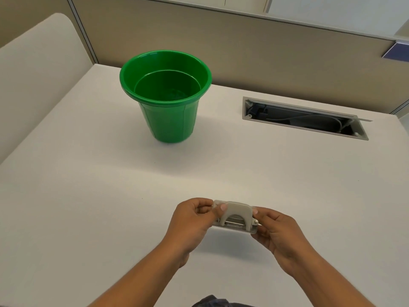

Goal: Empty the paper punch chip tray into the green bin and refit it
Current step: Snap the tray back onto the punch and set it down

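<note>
A small beige paper punch [235, 214] with an arched lever and a metal base is held just above the white desk [110, 196] near its front edge. My left hand [192, 220] pinches its left end and my right hand [273, 227] grips its right end. The chip tray under the base is mostly hidden; only a pale edge shows at the bottom. The green bin [166, 94] stands upright farther back on the desk, left of centre, well apart from the punch, and its inside looks empty.
An open cable slot [305, 118] with wires is cut into the desk at the back right. Beige partition panels [243, 52] close off the far edge. A cream rounded panel [37, 69] stands along the left side.
</note>
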The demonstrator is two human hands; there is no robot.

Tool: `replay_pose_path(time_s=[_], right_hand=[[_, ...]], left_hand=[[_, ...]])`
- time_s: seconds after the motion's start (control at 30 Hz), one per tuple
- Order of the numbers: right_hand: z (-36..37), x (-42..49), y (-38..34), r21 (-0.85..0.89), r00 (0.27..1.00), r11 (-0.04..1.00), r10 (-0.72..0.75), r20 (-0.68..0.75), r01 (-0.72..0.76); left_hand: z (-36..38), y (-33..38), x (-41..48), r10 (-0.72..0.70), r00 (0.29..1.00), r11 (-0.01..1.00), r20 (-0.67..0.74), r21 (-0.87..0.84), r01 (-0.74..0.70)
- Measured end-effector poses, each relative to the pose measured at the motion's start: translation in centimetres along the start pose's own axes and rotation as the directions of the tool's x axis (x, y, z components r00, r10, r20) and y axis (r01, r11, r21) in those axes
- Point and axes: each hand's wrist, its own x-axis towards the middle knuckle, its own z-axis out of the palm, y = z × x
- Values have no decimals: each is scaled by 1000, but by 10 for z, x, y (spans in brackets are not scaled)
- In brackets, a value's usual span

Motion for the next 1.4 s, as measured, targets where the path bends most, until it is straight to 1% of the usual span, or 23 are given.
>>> replay_pose_path(time_s=[0.1, 0.17, 0.23, 0.3, 0.4, 0.57, 0.63, 0.73, 0.77, 0.87, 1.03, 1.4], right_hand=[[0, 13, 4, 7, 999, 1000, -6, -46, 7], [1, 19, 5, 10, 999, 1000, -5, -34, 6], [2, 23, 5, -46, 1000, 999, -24, 7, 25], [2, 26, 8, -134, 998, 989, -62, 16, 64], [2, 34, 10, -206, 995, 975, -95, -24, 88], [1, 47, 13, -298, 989, 945, -149, -23, 136], [-2, 54, 17, -333, 986, 933, -161, -39, 140], [-7, 62, 24, -365, 981, 925, -159, -112, 108], [-8, 64, 27, -382, 981, 919, -157, -115, 102], [-10, 68, 33, -416, 982, 903, -162, -99, 107], [-8, 73, 37, -440, 975, 889, -195, -106, 130], [-8, 75, 39, -504, 967, 849, -236, -95, 158]], left_hand=[[6, -6, 11, 13, 998, 999, -66, 52, -9], [9, -8, 21, 8, 995, 998, -102, 55, -2], [12, -11, 30, 1, 993, 998, -120, 60, 6], [14, -14, 38, -6, 991, 997, -134, 73, 16], [17, -20, 47, -35, 988, 997, -151, 64, 45], [19, -29, 56, -85, 982, 994, -168, 48, 94], [19, -32, 59, -92, 980, 992, -179, 72, 106], [20, -35, 63, -107, 975, 983, -193, 128, 133], [20, -36, 64, -110, 974, 979, -198, 146, 140], [21, -37, 67, -90, 973, 973, -211, 192, 132], [22, -39, 69, -65, 972, 970, -224, 214, 115], [21, -42, 69, 2, 980, 958, -198, 283, 55]])
